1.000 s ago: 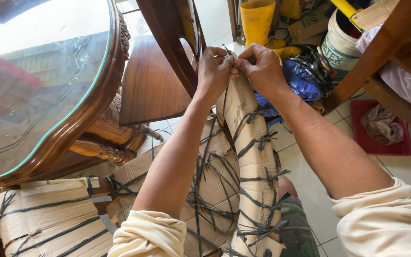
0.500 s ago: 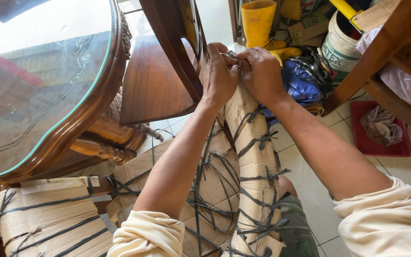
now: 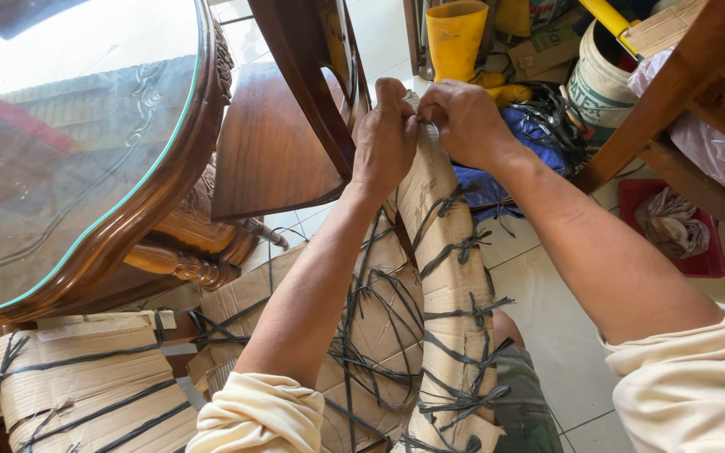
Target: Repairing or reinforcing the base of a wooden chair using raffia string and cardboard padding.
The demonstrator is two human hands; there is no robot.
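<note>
Tiled floor (image 3: 547, 285), cluttered; glass-topped table (image 3: 69, 151) at upper left. Cardboard-wrapped chair leg (image 3: 451, 277) runs from bottom centre up to top centre, bound in black strapping (image 3: 455, 247). Left hand (image 3: 385, 134) and right hand (image 3: 463, 122) both clamp its far end, side by side.

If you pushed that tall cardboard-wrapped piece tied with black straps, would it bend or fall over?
The tall cardboard-wrapped piece probably stays stiff: it stands straight under the left hand and right hand. Narrow and upright, it might tip if released. The black straps likely aid grip.
</note>
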